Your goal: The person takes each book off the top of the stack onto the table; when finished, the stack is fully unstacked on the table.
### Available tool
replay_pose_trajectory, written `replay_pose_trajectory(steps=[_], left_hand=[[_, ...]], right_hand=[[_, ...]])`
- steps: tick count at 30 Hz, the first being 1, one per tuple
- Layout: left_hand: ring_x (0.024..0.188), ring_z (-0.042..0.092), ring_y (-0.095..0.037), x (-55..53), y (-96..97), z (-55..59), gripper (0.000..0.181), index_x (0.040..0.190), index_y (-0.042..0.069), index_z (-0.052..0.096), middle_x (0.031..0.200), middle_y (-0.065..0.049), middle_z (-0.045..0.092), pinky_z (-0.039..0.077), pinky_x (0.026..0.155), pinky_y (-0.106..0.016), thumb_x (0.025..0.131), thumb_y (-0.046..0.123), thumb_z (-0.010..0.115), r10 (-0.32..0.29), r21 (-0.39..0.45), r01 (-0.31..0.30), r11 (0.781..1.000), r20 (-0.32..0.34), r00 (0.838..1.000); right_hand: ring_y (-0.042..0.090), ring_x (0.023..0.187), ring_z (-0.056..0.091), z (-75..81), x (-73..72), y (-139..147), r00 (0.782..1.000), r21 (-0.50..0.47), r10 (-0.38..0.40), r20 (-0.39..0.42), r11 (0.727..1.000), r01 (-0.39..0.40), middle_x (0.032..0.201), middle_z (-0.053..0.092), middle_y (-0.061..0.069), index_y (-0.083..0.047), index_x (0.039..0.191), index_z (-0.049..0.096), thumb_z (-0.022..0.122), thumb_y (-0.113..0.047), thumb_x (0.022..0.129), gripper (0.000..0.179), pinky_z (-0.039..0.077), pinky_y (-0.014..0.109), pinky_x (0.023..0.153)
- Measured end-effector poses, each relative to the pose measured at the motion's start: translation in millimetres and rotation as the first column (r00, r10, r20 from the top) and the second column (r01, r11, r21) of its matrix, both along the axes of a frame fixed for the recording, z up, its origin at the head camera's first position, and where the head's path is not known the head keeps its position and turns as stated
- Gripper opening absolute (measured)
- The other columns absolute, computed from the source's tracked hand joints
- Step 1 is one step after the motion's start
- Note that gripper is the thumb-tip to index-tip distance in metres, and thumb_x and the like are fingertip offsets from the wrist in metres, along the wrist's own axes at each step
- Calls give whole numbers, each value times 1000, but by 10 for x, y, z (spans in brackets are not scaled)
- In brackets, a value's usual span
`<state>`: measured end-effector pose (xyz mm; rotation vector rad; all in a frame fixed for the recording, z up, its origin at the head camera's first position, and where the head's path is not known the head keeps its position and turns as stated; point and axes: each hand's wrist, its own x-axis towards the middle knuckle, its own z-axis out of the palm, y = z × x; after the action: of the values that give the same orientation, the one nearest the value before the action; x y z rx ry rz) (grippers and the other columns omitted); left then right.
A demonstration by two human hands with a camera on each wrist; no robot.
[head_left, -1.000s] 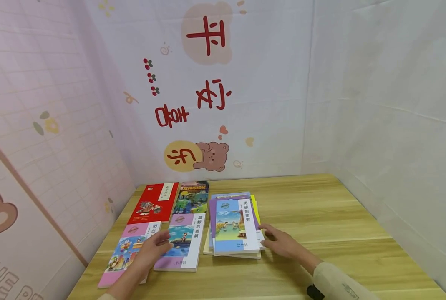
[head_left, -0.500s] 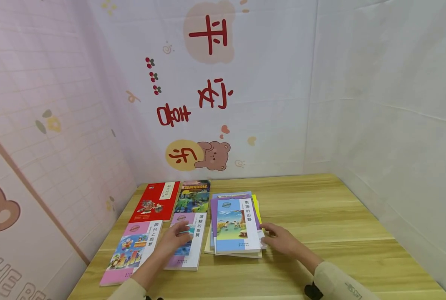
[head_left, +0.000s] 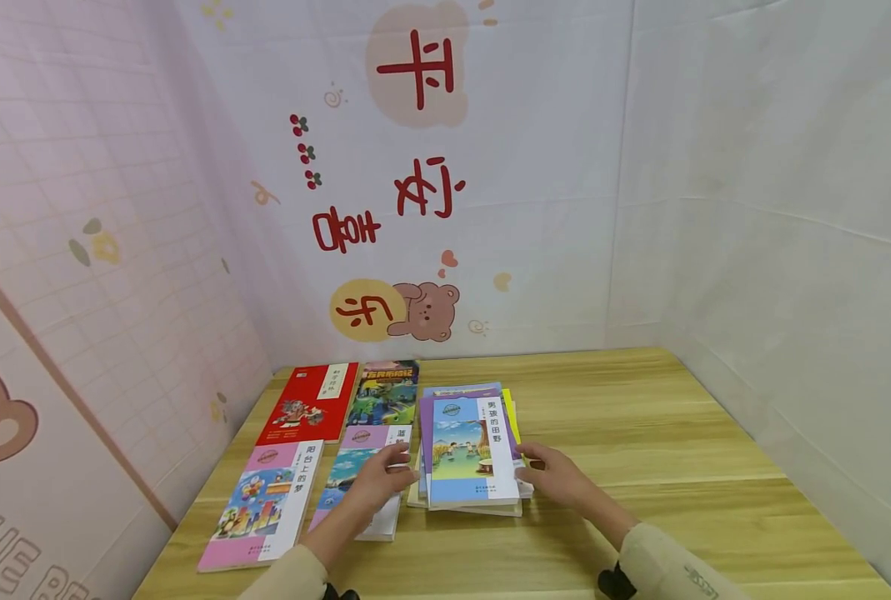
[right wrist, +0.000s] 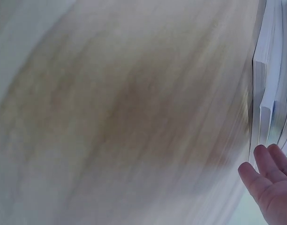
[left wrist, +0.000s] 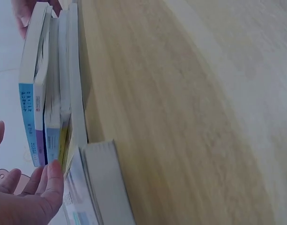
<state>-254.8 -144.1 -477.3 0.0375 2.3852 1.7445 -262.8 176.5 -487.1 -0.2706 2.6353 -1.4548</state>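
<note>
A stack of several paperback books (head_left: 463,454) lies on the table, its edges uneven, with a blue-bordered book on top. My right hand (head_left: 553,477) is at the stack's right side, fingertips right at the book edges; the right wrist view shows its fingers (right wrist: 263,161) extended beside the page edges (right wrist: 270,84). On the other side, my left hand (head_left: 379,485) hovers over a purple-and-white book (head_left: 332,492), hiding part of its cover. Its fingers are loosely bent and hold nothing. In the left wrist view, its fingertips (left wrist: 54,168) are close to the stack's spines (left wrist: 40,126).
A pink-and-white book (head_left: 257,508), a red book (head_left: 302,408) and a green illustrated book (head_left: 385,396) lie at the left of the wooden table (head_left: 678,467). Fabric walls (head_left: 535,208) enclose the table at the back and sides.
My left hand has moved right, from between the pink and purple books to the purple book's right edge near the stack. My right hand has stayed almost still at the stack's right side.
</note>
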Motion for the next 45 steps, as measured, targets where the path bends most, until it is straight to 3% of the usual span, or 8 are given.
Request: replay_pose_trajectory(steps=[11, 25, 29, 34, 38, 45], left_hand=[[123, 52, -41, -12, 118, -128, 67, 144, -3, 44, 133, -21, 52, 52, 94, -47, 88, 12, 76, -39, 30, 39, 999, -11, 999], [118, 53, -38, -47, 171, -181, 68, 144, -3, 45, 132, -22, 51, 52, 92, -46, 86, 10, 77, -41, 58, 42, 997, -19, 999], [115, 55, -34, -49, 234, -194, 73, 146, -3, 43, 132, -20, 51, 54, 89, -43, 85, 15, 80, -34, 23, 34, 999, -22, 999], [116, 56, -38, -58, 319, -217, 84, 149, -8, 33, 134, -27, 49, 54, 87, -44, 85, 16, 81, -39, -3, 39, 999, -65, 997], [118, 53, -40, -72, 363, -233, 90, 151, -6, 30, 136, -29, 45, 51, 91, -48, 83, 22, 82, -20, -85, 13, 996, -82, 996], [134, 34, -51, -54, 444, -179, 100, 152, -2, 32, 149, -34, 30, 38, 101, -64, 77, 35, 86, 29, -227, -49, 973, -91, 995]], right_hand=[[31, 114, 58, -24, -3, -21, 999, -37, -6, 31, 999, 7, 128, 61, 14, -2, 131, 60, 68, -24, 95, 43, 47, 52, 97], [33, 113, 59, -41, 3, -41, 999, -50, -26, 18, 998, 27, 128, 61, 16, 2, 132, 59, 69, -20, 94, 45, 47, 52, 97], [32, 111, 61, -42, 4, -45, 1000, -62, -25, 13, 998, 26, 128, 61, 16, 1, 133, 58, 69, -19, 94, 45, 48, 50, 94], [33, 110, 62, -41, 9, -38, 1000, -77, -3, -5, 997, 3, 128, 61, 17, 0, 132, 59, 68, -15, 94, 41, 50, 49, 90], [32, 109, 62, -35, 12, -35, 1000, -69, -13, -1, 998, 13, 127, 62, 16, -1, 134, 58, 67, -15, 95, 43, 52, 46, 86], [26, 105, 62, -56, -17, -16, 999, -50, -44, 12, 998, 45, 123, 63, 11, 0, 138, 54, 67, -16, 95, 47, 50, 46, 88]])
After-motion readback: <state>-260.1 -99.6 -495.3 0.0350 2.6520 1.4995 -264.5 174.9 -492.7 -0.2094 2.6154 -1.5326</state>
